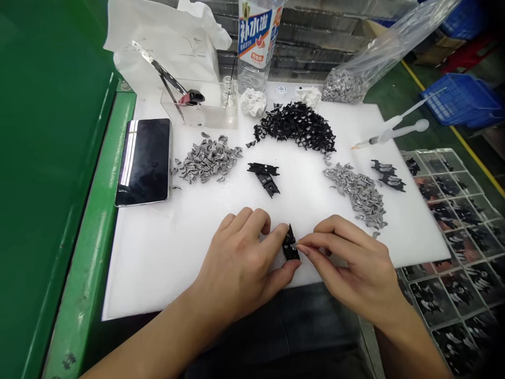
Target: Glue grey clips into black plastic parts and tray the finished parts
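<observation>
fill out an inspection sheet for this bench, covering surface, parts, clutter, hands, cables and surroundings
Surface: white board, parts spread across it
Parts: black part between the hands; black pair beyond it; left gray pile, right gray pile, black heap
Clutter: dark-screened device, bottle, tweezers, bag of gray pieces
Left hand: thumb and index finger hold the black part
Right hand: fingertips at the black part, apparently pinching a small gray piece
Cables: nothing seen
Surroundings: green panel at left; compartment tray and blue basket at right
</observation>
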### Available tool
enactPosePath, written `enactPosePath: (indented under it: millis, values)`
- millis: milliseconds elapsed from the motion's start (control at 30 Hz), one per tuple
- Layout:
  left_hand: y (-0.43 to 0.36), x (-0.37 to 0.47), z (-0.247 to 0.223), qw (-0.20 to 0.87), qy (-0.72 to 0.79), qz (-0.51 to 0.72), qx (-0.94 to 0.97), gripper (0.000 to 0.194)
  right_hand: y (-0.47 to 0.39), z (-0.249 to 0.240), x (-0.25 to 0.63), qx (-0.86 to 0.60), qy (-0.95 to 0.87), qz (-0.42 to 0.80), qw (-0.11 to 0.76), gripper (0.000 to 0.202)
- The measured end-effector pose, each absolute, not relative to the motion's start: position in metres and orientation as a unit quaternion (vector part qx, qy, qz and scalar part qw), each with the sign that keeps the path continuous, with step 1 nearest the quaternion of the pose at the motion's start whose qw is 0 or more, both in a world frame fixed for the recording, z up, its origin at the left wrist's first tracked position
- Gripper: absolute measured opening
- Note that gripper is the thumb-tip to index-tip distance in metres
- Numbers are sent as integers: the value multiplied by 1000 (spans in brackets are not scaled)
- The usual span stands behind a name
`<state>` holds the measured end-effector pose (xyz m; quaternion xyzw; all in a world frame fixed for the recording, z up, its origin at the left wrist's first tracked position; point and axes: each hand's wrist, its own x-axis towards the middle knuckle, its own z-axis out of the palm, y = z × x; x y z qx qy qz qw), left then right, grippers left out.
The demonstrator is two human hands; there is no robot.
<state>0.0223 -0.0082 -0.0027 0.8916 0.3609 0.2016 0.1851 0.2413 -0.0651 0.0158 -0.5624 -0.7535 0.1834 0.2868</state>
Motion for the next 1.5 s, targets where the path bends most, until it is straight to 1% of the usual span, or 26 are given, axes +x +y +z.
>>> enactPosePath:
  millis: [267, 433, 633, 733, 800, 833, 867, 933, 1000, 1100, 1200, 1267, 1400, 1500]
  values:
    - [-9, 22, -1, 185, 362, 201, 891, 37, -66, 13, 242, -556, -776, 142, 263, 19]
    - [-9, 21, -1, 183, 362, 198, 892, 38, -66, 14, 244, -562, -767, 148, 272, 21]
    - [-9, 21, -1, 185, 363, 193, 893, 37, -66, 20, 241, -564, -772, 154, 249, 19]
    - [-8, 22, 0, 187, 363, 192, 892, 39, -69, 24, 246, -566, -760, 158, 277, 18]
    - [-8, 22, 0, 189, 364, 187, 893, 41, -71, 27, 257, -585, -742, 123, 302, 21]
    - [-8, 22, 0, 190, 363, 185, 893, 41, -72, 28, 265, -603, -733, 89, 301, 23]
    - [-8, 21, 1, 192, 362, 184, 893, 41, -71, 28, 274, -625, -724, 48, 288, 24]
    - [-8, 21, 1, 194, 362, 187, 893, 41, -69, 29, 291, -659, -716, -20, 231, 26]
    - [-8, 21, 1, 193, 362, 191, 892, 40, -67, 28, 304, -665, -721, -46, 190, 26]
    - [-7, 21, 1, 186, 362, 196, 892, 39, -66, 27, 308, -656, -727, -35, 200, 23]
    - [-7, 21, 1, 183, 360, 199, 893, 37, -66, 25, 299, -650, -726, 11, 224, 21]
    - [-7, 21, 1, 182, 360, 200, 893, 37, -66, 24, 294, -647, -728, 48, 222, 22]
    - [-7, 21, 2, 184, 359, 201, 892, 37, -63, 24, 300, -614, -767, 84, 166, 30]
    - [-7, 22, 2, 186, 360, 200, 892, 37, -64, 27, 306, -581, -800, 60, 136, 25]
